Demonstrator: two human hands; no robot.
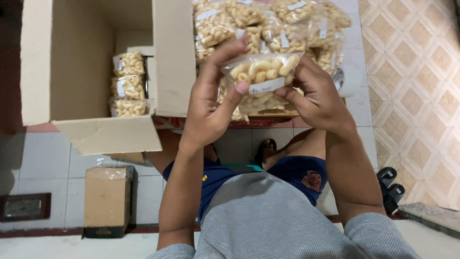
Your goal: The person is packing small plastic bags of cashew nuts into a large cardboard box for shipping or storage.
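Both the left hand (211,103) and right hand (318,98) pinch a small snack bag (261,72), with a heap of bags (282,24) behind and an open carton (91,62) left.

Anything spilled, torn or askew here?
Nothing stands out. Left hand and right hand hold one sealed snack bag; others sit stacked in the cardboard box and piled behind.

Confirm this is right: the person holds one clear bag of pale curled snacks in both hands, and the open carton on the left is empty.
Not quite. Both hands, left and right, do hold the bag, but the carton is not empty: the head view shows several bags stacked inside it.
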